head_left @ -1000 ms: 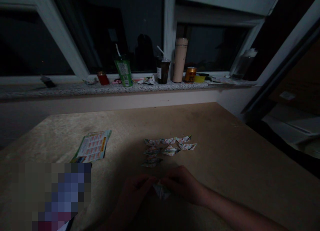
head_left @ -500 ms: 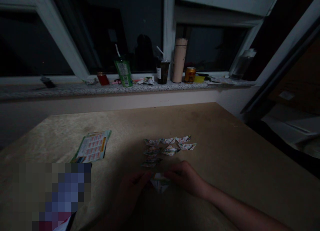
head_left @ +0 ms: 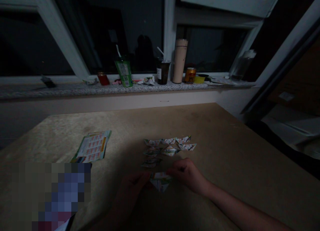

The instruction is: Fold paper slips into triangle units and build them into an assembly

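Low on a dim brown table (head_left: 225,151), both my hands pinch one small folded paper piece (head_left: 160,181) with printed colours. My left hand (head_left: 131,191) grips its left corner and my right hand (head_left: 186,174) grips its right end, fingers closed. Just beyond the hands lie several similar folded paper pieces (head_left: 168,147) in rows.
A printed leaflet stack (head_left: 92,146) lies at the table's left. On the stone window sill (head_left: 75,89) stand a green drink carton (head_left: 123,72), a dark cup with a straw (head_left: 163,70), a tall beige flask (head_left: 180,60), an orange can (head_left: 190,75) and a red jar (head_left: 103,78).
Both hands have moved slightly away from me with the paper piece, and the piece is now spread wider between them.
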`<state>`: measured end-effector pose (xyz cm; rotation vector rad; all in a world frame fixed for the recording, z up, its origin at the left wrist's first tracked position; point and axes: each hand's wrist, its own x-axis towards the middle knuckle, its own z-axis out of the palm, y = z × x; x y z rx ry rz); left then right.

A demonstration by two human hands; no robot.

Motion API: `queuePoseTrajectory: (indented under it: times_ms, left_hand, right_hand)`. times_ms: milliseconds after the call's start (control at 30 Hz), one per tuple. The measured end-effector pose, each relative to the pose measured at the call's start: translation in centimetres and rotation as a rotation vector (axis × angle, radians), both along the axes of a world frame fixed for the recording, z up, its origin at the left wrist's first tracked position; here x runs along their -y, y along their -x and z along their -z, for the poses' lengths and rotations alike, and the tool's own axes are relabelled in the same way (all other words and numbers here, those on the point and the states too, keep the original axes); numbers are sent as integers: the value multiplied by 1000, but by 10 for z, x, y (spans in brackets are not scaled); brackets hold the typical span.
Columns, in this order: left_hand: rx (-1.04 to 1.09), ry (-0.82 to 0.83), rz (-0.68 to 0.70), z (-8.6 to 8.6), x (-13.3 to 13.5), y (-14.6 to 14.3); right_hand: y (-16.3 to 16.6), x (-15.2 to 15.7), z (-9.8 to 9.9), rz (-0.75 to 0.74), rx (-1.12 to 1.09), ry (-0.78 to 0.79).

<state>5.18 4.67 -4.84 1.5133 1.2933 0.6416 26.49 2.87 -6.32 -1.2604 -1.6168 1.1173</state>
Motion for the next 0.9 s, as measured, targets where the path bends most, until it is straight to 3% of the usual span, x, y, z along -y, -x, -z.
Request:
queuePoseTrajectory:
  times_ms: [333, 533, 900]
  left_hand:
    - [37, -8, 5, -5, 1, -1]
    - [18, -33, -27, -11, 3, -4]
    - [66, 1, -32, -2, 1, -2]
  right_hand:
    - [-10, -7, 6, 35, -125, 115]
    - [-9, -3, -3, 44, -125, 41]
    - [-4, -2, 7, 140, -210, 151]
